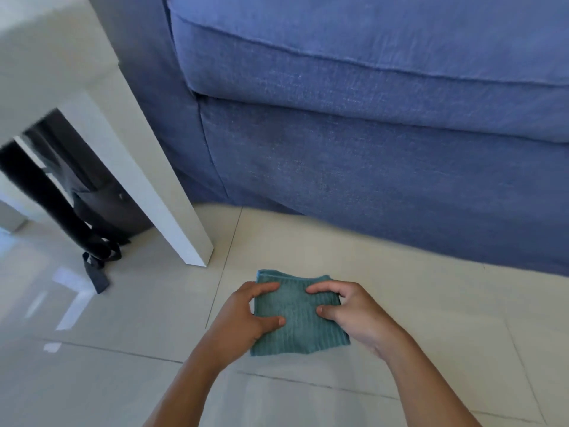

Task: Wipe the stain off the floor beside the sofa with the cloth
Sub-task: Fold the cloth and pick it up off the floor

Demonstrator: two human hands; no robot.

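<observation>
A folded teal ribbed cloth [297,322] lies flat on the pale tiled floor [431,318] in front of the blue sofa [385,149]. My left hand [246,315] grips the cloth's left edge, thumb on top. On the opposite edge, my right hand [354,312] holds it with thumb and fingertips pressing on the fabric. No stain shows on the tiles around the cloth; whatever is under the cloth is hidden.
A white side table leg [172,211] stands on the floor just left of the sofa corner. Behind it a dark bag with straps [92,217] rests on the tiles. Grout lines cross the glossy floor.
</observation>
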